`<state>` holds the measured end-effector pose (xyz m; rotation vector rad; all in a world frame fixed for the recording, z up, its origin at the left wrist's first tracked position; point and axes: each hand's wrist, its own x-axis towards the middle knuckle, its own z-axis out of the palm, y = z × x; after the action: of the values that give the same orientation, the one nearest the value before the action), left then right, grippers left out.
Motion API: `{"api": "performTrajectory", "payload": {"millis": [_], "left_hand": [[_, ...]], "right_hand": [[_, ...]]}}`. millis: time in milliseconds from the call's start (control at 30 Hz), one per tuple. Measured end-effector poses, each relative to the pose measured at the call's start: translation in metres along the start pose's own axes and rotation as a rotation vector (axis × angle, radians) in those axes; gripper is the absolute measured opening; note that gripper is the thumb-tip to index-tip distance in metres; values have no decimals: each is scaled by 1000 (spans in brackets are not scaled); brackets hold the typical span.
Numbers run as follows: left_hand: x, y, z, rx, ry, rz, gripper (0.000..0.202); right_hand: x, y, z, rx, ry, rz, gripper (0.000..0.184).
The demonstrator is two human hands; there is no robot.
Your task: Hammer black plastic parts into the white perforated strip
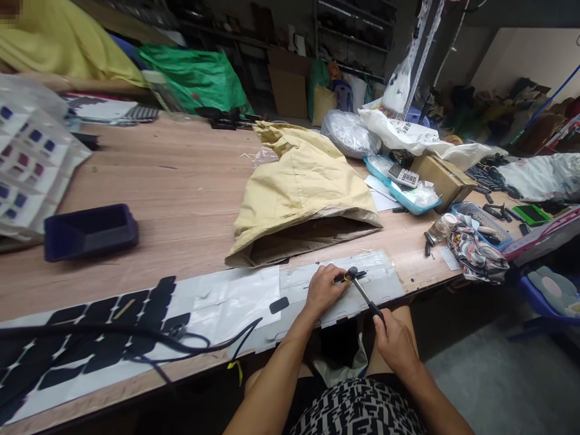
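Observation:
My right hand is closed around the handle of a small hammer. The hammer's head lies over a slim black piece near the table's front edge. My left hand pinches the near end of that black piece against a grey board covered in clear film. The hammer head partly hides the piece, so its kind cannot be made out. Left of my left hand, a single black rounded pad rests on white sheeting.
A yellow cloth sack lies with its mouth toward me. Rows of black pads and dark cables occupy the left front. A dark blue tray, blue baskets and a cardboard box stand around. A person in yellow is at far left.

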<state>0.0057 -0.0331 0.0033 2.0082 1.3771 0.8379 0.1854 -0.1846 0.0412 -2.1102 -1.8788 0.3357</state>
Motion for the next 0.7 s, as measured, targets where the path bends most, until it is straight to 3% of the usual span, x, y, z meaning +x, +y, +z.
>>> {"api": "performTrajectory", "payload": {"millis": [133,333,500,600,700], "left_hand": [[0,-1,-1,-4,-12,-7,13],[0,-2,1,-11,-13,9,13],[-2,2,-8,-91,-33,67,11],[-22,7,-20,-174,-63,127,10],[-56,10,-26,-178,-65,203,8]], "right_hand": [[7,14,-9,-9,51,86,35],[22,46,-29,-89,33,397,32],[27,61,-27,-129,-8,503,30],[28,64,-21,-119,-20,512,30],[28,65,-17,-104,-22,497,28]]}}
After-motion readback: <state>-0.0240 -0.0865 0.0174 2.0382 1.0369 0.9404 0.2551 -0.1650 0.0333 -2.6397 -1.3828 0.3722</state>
